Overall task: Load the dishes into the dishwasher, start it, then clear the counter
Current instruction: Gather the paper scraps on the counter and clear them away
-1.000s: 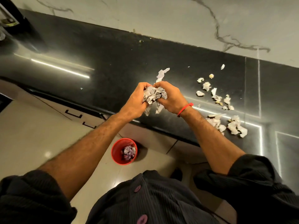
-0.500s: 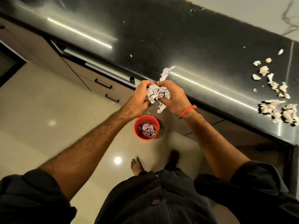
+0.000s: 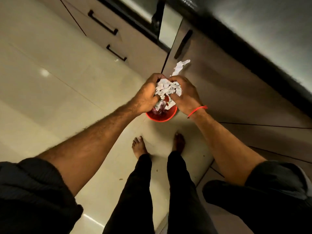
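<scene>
- My left hand (image 3: 148, 95) and right hand (image 3: 184, 95) sit together at the centre of the frame, fingers of both curled inward around one wad of torn paper scraps (image 3: 168, 89).
- Scraps are white-grey and crumpled, bulging out between my two palms; both hands grasp the same clump.
- One long strip (image 3: 179, 66) sticks up out of the wad toward the upper right, loose at its far end.
- A few pieces hang from the underside of the clump, dangling over the opening below.
- Red bin (image 3: 162, 116) stands on the floor directly under my hands in the picture; only its near rim and a little of the inside show. Something dark and purplish lies in it, too hidden to name.
- Red thread bracelet (image 3: 196, 110) circles my right wrist.
- Both sleeves are dark and pushed up; forearms are bare.
- My bare feet stand on the pale tiled floor (image 3: 50, 81), just below the bin in the frame, dark trousers below that.
- Beige drawer fronts with black bar handles (image 3: 103, 22) run across the upper left.
- Dark counter edge (image 3: 253, 53) cuts diagonally across the upper right; its top is blurred.
- Small specks lie on the floor tiles near my legs.
</scene>
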`<state>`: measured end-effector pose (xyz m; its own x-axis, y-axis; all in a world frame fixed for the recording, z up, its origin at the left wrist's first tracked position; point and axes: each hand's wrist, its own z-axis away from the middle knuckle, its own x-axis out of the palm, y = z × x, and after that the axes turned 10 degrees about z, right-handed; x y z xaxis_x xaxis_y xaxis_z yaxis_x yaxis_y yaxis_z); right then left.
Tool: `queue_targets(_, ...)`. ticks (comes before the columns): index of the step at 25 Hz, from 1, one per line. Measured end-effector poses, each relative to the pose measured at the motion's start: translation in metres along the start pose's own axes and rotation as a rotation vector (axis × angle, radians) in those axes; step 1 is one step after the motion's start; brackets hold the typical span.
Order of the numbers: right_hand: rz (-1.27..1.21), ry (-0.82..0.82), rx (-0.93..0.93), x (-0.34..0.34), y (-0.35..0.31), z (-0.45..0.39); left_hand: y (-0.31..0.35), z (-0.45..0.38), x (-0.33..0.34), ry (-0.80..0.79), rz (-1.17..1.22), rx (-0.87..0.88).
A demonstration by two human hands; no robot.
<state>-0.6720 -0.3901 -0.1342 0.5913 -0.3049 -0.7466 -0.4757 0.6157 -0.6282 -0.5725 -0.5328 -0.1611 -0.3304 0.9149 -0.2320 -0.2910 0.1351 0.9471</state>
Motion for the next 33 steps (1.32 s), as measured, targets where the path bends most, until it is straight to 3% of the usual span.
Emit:
queue_targets(3, 0.007, 0.032, 0.050, 0.080, 0.075, -0.033, -0.124, -0.018, 0.052, -0.037, 0.023, -0.084)
queue_targets(6, -0.016, 0.013, 0.111, 0.161, 0.150, -0.054, -0.300, 0.046, 0.146, 0.131, -0.422, -0.737)
queue_targets(7, -0.030, -0.006, 0.121, 0.185, 0.172, -0.059, -0.364, 0.067, 0.168, 0.206, -0.572, -0.810)
queue_targets(10, -0.033, -0.053, 0.141, 0.237, 0.217, -0.076, -0.537, 0.096, 0.197, 0.222, -0.799, -0.678)
queue_targets(13, -0.008, -0.158, 0.193, 0.263, 0.236, -0.094, -0.588, 0.112, 0.187, 0.363, -0.777, -0.792)
queue_targets(17, -0.035, -0.310, 0.323, 0.267, 0.243, -0.098, -0.583, 0.116, 0.184, 0.448, -0.531, -0.801)
queue_targets(21, -0.139, -0.242, 0.371, 0.248, 0.236, -0.077, -0.578, 0.118, 0.180, 0.485, -0.547, -0.762)
queue_targets(24, -0.192, -0.259, 0.388, 0.222, 0.220, -0.057, -0.581, 0.119, 0.184, 0.414, -0.465, -0.730)
queue_targets(26, -0.251, -0.259, 0.389, 0.195, 0.199, -0.045, -0.548, 0.124, 0.178, 0.369, -0.324, -0.738)
queue_targets(28, -0.284, -0.242, 0.384, 0.164, 0.170, -0.033, -0.463, 0.088, 0.141, 0.347, -0.212, -0.679)
queue_targets(29, -0.291, -0.224, 0.373, 0.146, 0.154, -0.026, -0.378, 0.058, 0.108, 0.325, -0.146, -0.609)
queue_targets(31, -0.313, -0.203, 0.327, 0.107, 0.121, -0.011, -0.200, 0.004, 0.063, 0.135, -0.200, -0.352)
queue_targets(33, -0.319, -0.184, 0.304, 0.064, 0.088, 0.005, -0.091, 0.014, 0.055, 0.135, -0.183, -0.133)
